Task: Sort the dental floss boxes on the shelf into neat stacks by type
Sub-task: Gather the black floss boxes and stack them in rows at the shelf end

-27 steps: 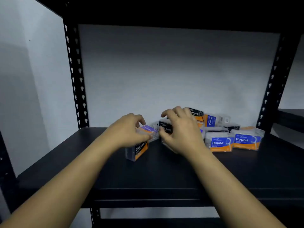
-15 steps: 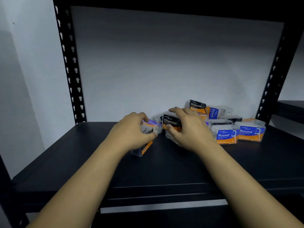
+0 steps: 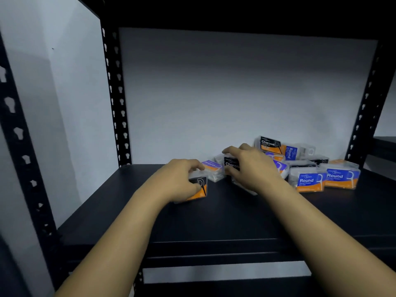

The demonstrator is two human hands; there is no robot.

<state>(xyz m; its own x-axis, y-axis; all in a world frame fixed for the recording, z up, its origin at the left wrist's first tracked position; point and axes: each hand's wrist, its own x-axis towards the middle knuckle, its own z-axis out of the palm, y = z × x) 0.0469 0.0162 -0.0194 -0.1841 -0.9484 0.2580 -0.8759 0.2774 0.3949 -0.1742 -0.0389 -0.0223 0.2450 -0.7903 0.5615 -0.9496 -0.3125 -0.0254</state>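
On the shelf (image 3: 214,219), both hands' fingers pinch "Charcoal" boxes beside "Round" boxes (image 3: 306,182).

Three Charcoal boxes (image 3: 270,144) show, three blue Round boxes (image 3: 306,181), one purple Smooth box (image 3: 212,166), two hands (image 3: 182,181); other boxes in the heap are too hidden to count

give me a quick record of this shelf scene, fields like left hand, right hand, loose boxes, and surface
left hand: grips a black-and-orange box on the shelf
right hand: fingers curled on a Charcoal box
between the hands: purple Smooth box
loose boxes: two blue Round boxes side by side at right, jumbled pile behind
surface: black metal shelf
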